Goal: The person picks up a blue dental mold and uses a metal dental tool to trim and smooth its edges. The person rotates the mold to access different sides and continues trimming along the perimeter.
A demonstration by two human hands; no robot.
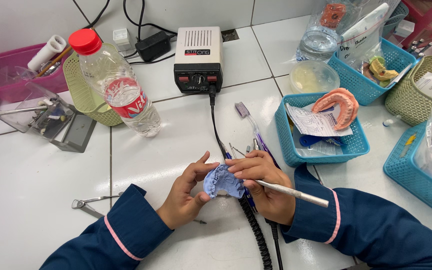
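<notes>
A white tiled worktop (36, 170) with dark grout lines fills the view, meeting a pale wall at the back. Near its front edge the left hand (183, 192) grips a blue dental cast (222, 181) from the side, while the right hand (263, 182) steadies the cast with its fingertips and is closed around a slim grey handpiece (296, 194). Behind them stand a beige control box (198, 57), a red-capped water bottle (118, 85), and blue mesh baskets (321, 145) at the right.
</notes>
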